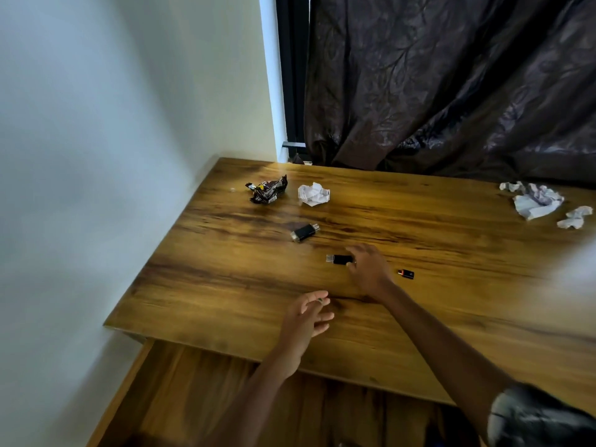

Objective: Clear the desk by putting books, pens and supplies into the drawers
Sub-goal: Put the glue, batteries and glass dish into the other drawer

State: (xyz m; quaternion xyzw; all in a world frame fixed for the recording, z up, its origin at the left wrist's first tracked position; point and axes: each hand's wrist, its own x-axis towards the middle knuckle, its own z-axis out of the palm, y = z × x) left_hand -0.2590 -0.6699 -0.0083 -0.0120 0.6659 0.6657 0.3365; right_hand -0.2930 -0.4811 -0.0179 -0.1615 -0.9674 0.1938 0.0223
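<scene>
Drawer (200, 391) open, desk (419, 317) mostly cleared; your right hand (367, 269) fingers probably pinch one USB adapter (338, 259), two adapters remain, left hand (306, 321) fingers apart.

A crumpled dark snack wrapper (267, 189) lies near my tabletop's (451, 301) far left corner, a ball of white paper (313, 194) just right of it. More crumpled papers (537, 201) sit far right of the wrapper. A dark curtain (451, 82) hangs behind.

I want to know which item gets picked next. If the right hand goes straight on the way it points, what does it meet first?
The right hand already reaches the black USB stick; farther along lies the black adapter, though depth is unclear.
</scene>
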